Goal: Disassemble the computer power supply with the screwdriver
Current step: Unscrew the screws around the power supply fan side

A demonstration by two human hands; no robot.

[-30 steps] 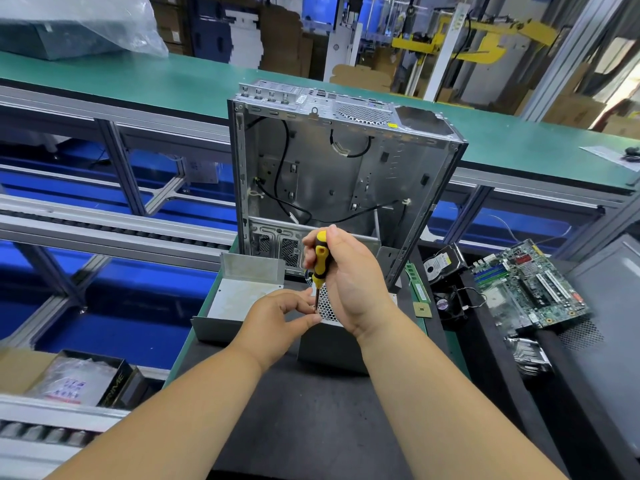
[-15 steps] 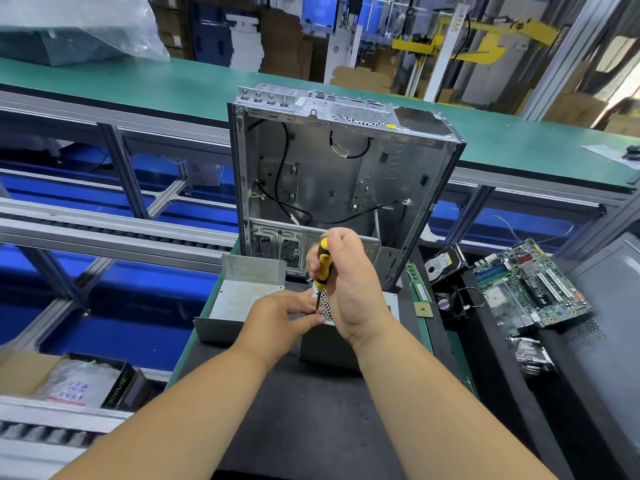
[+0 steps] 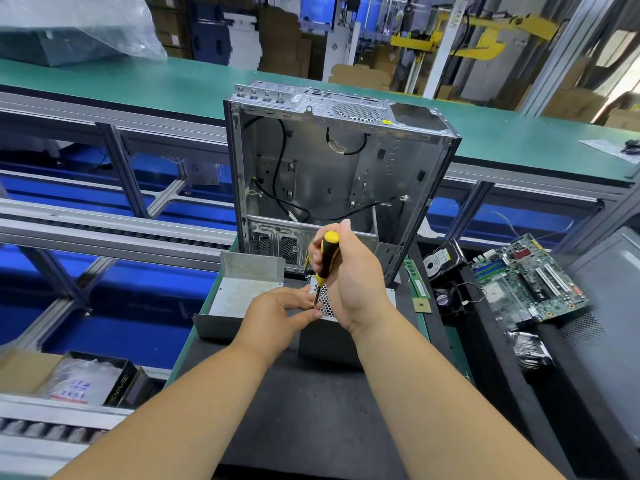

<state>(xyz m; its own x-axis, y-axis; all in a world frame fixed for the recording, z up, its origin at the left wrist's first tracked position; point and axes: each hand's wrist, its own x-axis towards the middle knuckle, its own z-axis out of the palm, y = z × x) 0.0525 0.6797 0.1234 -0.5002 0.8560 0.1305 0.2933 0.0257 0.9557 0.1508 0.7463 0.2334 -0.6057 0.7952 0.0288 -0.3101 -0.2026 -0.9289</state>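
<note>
I see two bare forearms w/ no sleeves, no gloves, no watch or rings. Left hand (image 3: 277, 315) and right hand (image 3: 356, 282) both uncovered; nails short & unpainted, one thumbnail visible far end of right hand. Nothing worn up to near frame edge.

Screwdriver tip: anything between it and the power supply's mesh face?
Nothing visible does. The screwdriver, held in the right hand, points down onto the power supply beside its mesh; the left hand steadies the shaft near the tip, not blocking it.
</note>
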